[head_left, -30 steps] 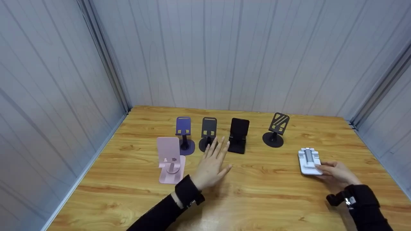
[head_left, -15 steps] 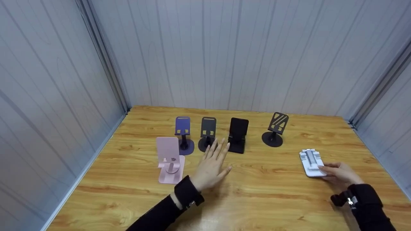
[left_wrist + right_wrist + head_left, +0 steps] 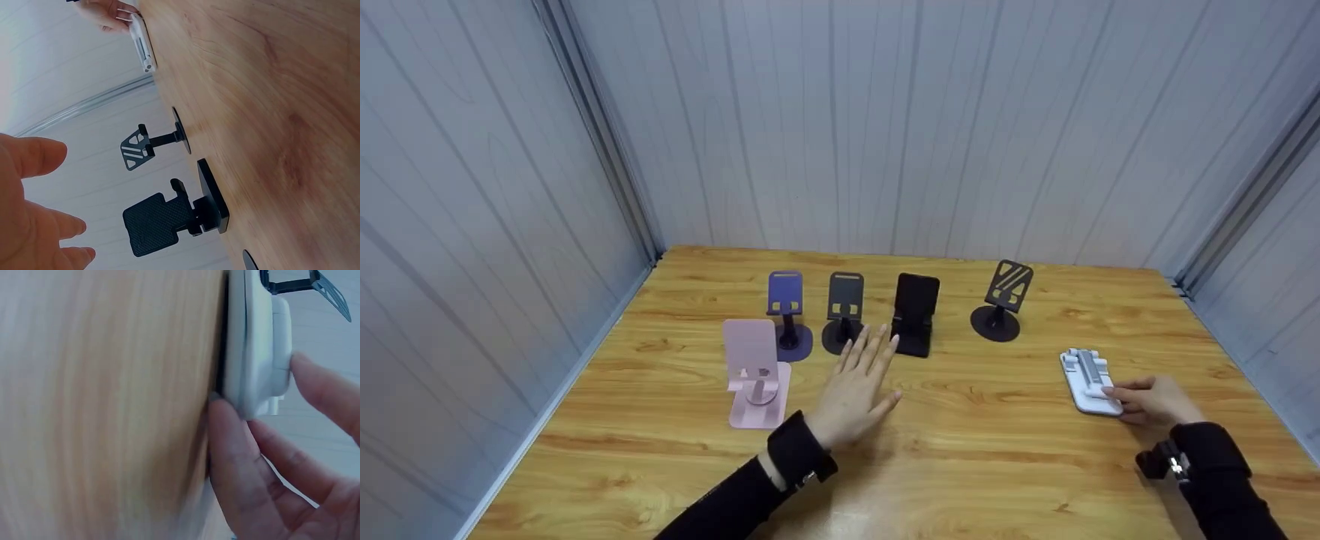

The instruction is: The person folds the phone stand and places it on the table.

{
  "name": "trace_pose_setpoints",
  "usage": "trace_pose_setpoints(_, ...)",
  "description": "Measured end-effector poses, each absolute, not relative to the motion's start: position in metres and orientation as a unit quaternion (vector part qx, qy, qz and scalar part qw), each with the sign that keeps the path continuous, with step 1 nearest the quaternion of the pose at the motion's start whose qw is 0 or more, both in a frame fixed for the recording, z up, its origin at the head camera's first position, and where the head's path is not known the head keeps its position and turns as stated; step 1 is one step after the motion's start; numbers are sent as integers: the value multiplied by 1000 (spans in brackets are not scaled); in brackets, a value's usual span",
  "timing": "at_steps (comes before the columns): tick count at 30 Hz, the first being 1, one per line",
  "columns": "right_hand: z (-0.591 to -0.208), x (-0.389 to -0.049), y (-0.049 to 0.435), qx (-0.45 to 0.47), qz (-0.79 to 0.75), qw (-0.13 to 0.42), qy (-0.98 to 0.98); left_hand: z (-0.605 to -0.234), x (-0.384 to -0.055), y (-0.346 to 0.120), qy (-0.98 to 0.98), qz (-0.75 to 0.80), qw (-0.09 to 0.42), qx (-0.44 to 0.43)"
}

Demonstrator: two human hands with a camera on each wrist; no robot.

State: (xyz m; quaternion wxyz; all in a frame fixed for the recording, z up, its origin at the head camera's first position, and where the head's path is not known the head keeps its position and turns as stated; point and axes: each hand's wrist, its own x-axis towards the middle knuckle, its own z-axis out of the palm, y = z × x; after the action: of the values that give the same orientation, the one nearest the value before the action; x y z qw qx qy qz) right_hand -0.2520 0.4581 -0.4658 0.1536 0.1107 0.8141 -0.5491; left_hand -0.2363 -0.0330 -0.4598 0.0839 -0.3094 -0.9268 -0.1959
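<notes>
The folded stand [image 3: 1091, 382] is white (bar [image 3: 1088, 369] perhaps grey).

- White folded stand [image 3: 1099, 406]: smooth, looks like softly glossy plastic
- Pink stand [image 3: 751, 346]: smooth, satin finish; metal or plastic, cannot tell
- Purple stand [image 3: 785, 289], grey stand [image 3: 846, 286] and slotted stand [image 3: 996, 325]: matt, smooth-looking
- Black stand [image 3: 156, 224]: matt, its pad finely textured
- Table [image 3: 960, 465]: wood-grained, lightly glossy
- Wall [image 3: 810, 135]: smooth panelling, faint sheen
- Sleeve [image 3: 726, 496]: matt black cloth
</notes>
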Motion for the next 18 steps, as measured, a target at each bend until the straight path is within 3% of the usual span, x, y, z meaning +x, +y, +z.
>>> trace_pose_setpoints(5, -458, -252, 456, 89, -456, 151, 872, -461, -235, -31, -928, -187, 80, -311)
trace_pose_setpoints(12, -442, -257, 445, 34, -271, 102, 957, -462, -237, -25, -923, -189, 89, -323)
trace_pose_setpoints(18, -430, -270, 433, 0, -218, 79, 973, -464, -238, -13, -921, -178, 91, -334)
